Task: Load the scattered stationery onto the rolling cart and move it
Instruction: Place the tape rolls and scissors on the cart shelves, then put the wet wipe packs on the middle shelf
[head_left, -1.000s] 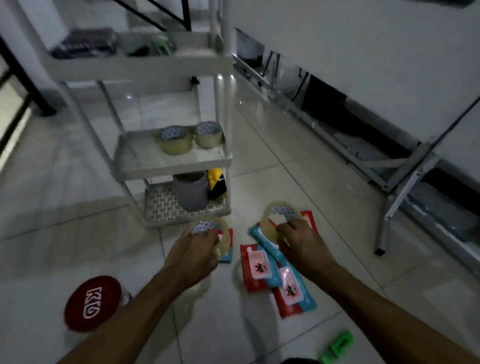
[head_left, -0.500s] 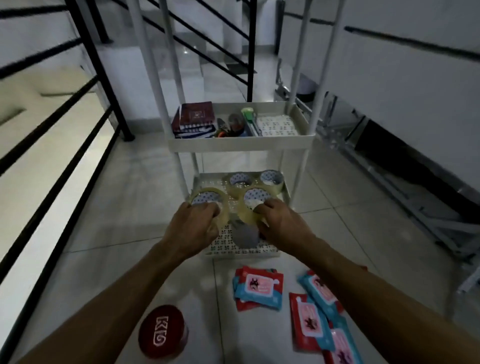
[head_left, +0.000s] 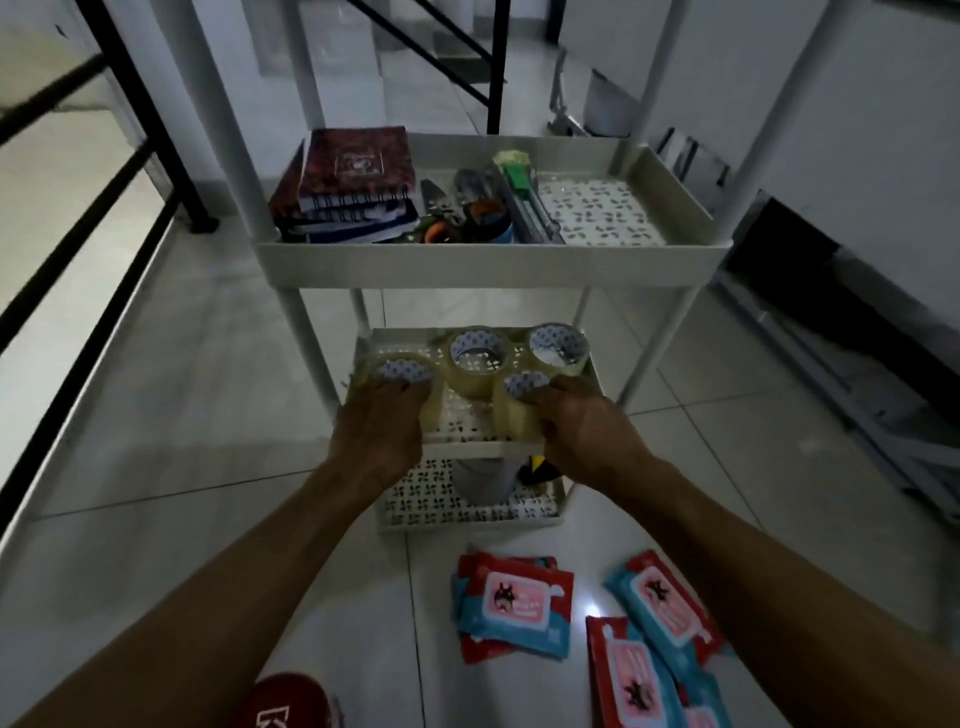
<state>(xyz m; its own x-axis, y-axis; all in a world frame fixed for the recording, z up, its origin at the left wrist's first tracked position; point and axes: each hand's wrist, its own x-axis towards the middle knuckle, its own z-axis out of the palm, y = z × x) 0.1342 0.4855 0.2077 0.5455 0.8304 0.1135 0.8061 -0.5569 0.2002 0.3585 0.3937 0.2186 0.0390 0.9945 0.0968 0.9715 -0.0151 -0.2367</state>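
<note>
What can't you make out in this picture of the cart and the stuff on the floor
All in the head view:
- Red lid: cut off by the bottom edge, lettering partly gone.
- Grey container on the bottom shelf: top hidden by the middle shelf and the right hand.
- Small tools on the top shelf: dim, jumbled, too small to name.
- Whether the tape rolls under the left hand and right hand rest on the shelf: hidden by the hands.

Both arms extended — left hand (head_left: 376, 436), right hand (head_left: 582, 426), fingers seemingly curled, gripping.
</note>
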